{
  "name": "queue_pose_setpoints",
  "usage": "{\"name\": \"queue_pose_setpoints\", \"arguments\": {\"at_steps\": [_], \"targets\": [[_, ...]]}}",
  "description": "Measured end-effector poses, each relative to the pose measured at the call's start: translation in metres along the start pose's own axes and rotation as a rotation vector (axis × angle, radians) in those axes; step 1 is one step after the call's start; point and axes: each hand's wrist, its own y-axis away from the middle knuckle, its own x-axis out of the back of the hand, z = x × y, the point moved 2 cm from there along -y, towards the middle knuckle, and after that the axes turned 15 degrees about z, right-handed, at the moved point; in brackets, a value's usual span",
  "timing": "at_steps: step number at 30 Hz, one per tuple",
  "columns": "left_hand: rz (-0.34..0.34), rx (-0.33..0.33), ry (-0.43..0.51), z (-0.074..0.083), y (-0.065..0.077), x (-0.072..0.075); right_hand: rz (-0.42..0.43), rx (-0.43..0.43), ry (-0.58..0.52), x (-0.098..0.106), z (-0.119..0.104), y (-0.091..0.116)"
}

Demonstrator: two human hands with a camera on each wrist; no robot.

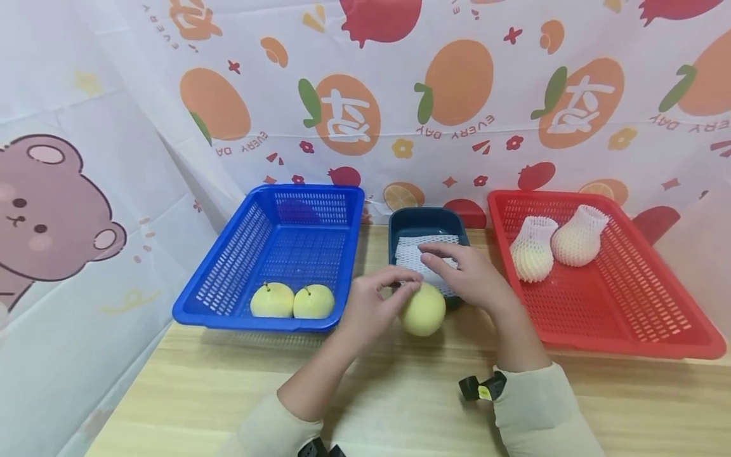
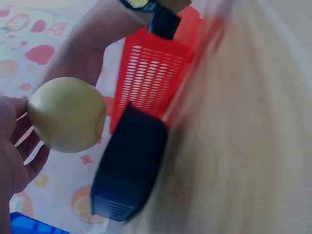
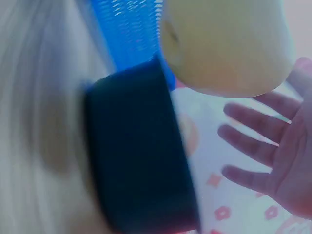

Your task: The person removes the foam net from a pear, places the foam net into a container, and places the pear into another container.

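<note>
L hand [image 1: 374,301] pinches the pear [image 1: 424,311] on its 10 o'clock side, up off the desk [image 1: 188,381], at 6 o'clock from the dark tray [image 1: 428,213] w/ foam nets [image 1: 408,257]. R hand [image 1: 471,276], at 1 o'clock from pear, has loose fingers, holds nothing. Prob. wrapping step; next move calls for R hand getting a net. Pear's nearly round, long axis approx. upright, one dimple facing down.

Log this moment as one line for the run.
left hand: holds pear | right hand: empty, near foam nets in teal container | blue basket: two bare pears | red basket: two netted pears
</note>
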Motion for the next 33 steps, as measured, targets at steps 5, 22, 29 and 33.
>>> {"name": "queue_pose_setpoints", "arguments": {"at_steps": [5,22,29,33], "targets": [[0.153,0.095,0.061,0.005,-0.018,0.014,-0.140,0.101,-0.201,-0.004,-0.021,0.011],[-0.111,0.323,-0.296,-0.007,-0.045,0.087,0.107,0.130,-0.332,-0.084,-0.079,-0.009],[-0.153,0.272,-0.506,-0.018,-0.071,0.140,0.050,0.125,-0.205,-0.123,-0.094,-0.015],[-0.165,0.279,-0.640,-0.045,-0.086,0.168,-0.076,0.181,0.008,-0.144,-0.096,-0.013]]}}
